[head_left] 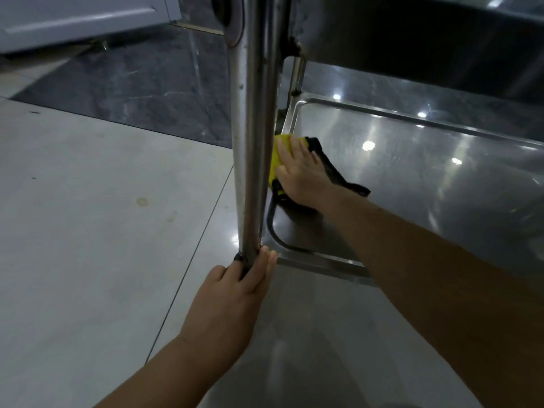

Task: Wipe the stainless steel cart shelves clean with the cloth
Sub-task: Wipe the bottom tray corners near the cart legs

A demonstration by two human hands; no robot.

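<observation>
Pale floor tiles (88,201) meet a dark marble strip behind a steel cart, seen from above and close in. The lower shelf (412,178) shines under ceiling-light reflections, with the upper shelf (412,39) dark overhead. A yellow and black cloth (332,172) lies on the lower shelf at its left end, just beside the upright post (253,128) and the raised rim. The right hand (300,175) rests flat on the cloth, fingers straight and spread, pressing it down rather than gripping it. The left hand (232,301) grips the foot of the post, thumb on one side and fingers on the other, likely bracing the cart. Most of the bare shelf stretches away to the right of the cloth, so the coming stroke probably has to sweep rightward, with the right hand doing the work.
</observation>
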